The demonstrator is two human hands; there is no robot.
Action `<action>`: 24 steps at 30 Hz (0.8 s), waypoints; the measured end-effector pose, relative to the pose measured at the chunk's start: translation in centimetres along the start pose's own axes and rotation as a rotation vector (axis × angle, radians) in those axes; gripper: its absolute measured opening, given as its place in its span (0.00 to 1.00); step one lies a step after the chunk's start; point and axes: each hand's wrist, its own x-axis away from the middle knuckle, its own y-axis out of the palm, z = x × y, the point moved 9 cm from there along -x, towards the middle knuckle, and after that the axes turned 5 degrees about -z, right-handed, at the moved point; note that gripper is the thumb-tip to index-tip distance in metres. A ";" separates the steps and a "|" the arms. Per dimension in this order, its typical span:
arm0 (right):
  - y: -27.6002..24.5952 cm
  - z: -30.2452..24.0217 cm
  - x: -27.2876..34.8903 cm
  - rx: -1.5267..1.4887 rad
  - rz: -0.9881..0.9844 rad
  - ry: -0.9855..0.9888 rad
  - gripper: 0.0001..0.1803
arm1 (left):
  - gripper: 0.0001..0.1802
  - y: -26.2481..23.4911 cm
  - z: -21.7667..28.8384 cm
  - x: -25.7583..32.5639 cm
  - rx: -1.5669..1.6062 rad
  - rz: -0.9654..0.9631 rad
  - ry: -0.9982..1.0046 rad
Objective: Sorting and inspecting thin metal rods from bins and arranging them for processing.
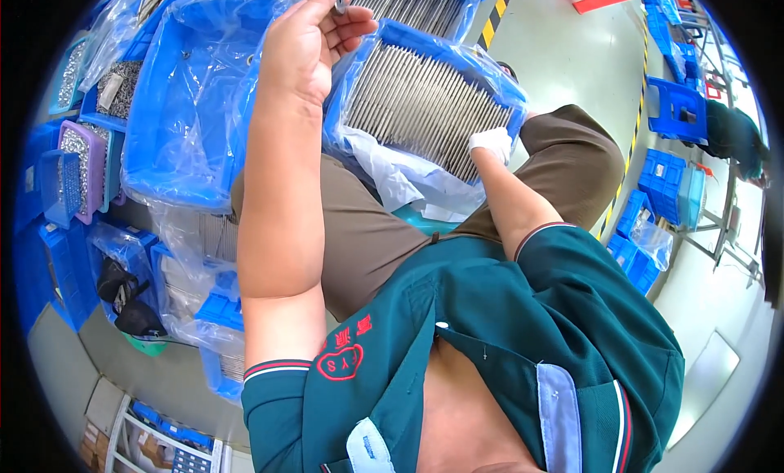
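Note:
My left hand (314,36) is bare and raised at the top, beside the blue bins. Its thumb and forefinger pinch a small grey metal part (340,3), while the other fingers curl loosely. In front of my lap a blue bin lined with clear plastic (333,118) holds many thin metal rods (425,102) lying side by side. My right hand (492,144), in a white glove, rests curled at the right end of these rods, near the bin's rim. What its fingers hold, if anything, is hidden.
A large plastic-lined blue bin (184,114) with a few small pieces stands at left. Another bin of rods (404,8) lies beyond. Small baskets of metal parts, including a purple one (82,167), line the far left. A blue stool (676,110) and a person (735,138) are at right.

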 end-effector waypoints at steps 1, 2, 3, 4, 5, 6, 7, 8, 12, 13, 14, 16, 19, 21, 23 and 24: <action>-0.3 -0.2 0.7 0.063 0.030 -0.015 0.10 | 0.13 -0.3 -0.1 0.1 0.000 0.010 -0.002; 0.0 -0.2 1.0 0.064 0.011 -0.038 0.11 | 0.13 -0.6 -0.2 0.0 0.016 0.012 0.001; 0.0 0.0 1.0 0.063 -0.005 -0.057 0.11 | 0.13 -0.9 -0.1 0.0 0.033 0.008 0.003; 0.4 0.2 1.0 0.027 -0.054 0.042 0.11 | 0.13 -1.4 -0.2 0.0 0.015 0.012 -0.020; 1.0 -0.3 1.3 -0.012 -0.112 -0.018 0.11 | 0.13 -1.8 -0.1 0.0 0.013 0.018 -0.022; 0.7 -0.6 1.9 -0.049 -0.170 -0.078 0.11 | 0.13 -1.8 0.1 0.1 0.010 0.024 -0.014; 1.4 -0.7 1.9 -0.181 -0.239 -0.045 0.18 | 0.13 -1.9 0.3 0.3 0.005 0.032 -0.004; 2.5 -1.2 1.6 -0.173 -0.247 -0.052 0.18 | 0.13 -2.4 0.4 0.6 -0.025 0.062 -0.029; 3.6 0.1 -3.6 -0.013 -0.133 0.115 0.18 | 0.12 0.5 -0.1 -0.5 0.007 -0.027 -0.030; 3.1 0.5 -4.4 0.065 -0.081 0.135 0.16 | 0.12 1.3 -0.3 -0.8 0.029 -0.048 -0.035; 0.3 -0.8 -0.2 0.058 -0.155 0.018 0.18 | 0.12 0.0 -0.1 -0.4 0.031 -0.022 -0.034; 3.4 -1.8 1.2 0.057 -0.199 -0.057 0.19 | 0.13 -2.2 0.2 0.3 0.021 0.015 -0.022; 3.3 -1.7 -0.5 -0.021 -0.274 -0.146 0.21 | 0.13 -0.7 0.8 0.2 0.051 -0.029 -0.005; 3.2 -2.3 2.3 -0.004 -0.289 -0.183 0.19 | 0.13 -1.4 1.2 0.3 0.043 -0.008 0.012; 2.2 -1.3 -0.7 -0.072 -0.154 0.034 0.16 | 0.13 1.0 0.8 -0.4 0.068 -0.049 -0.016; 2.5 -1.3 -0.7 -0.079 -0.160 0.087 0.15 | 0.13 0.9 0.8 -0.6 0.077 -0.066 0.016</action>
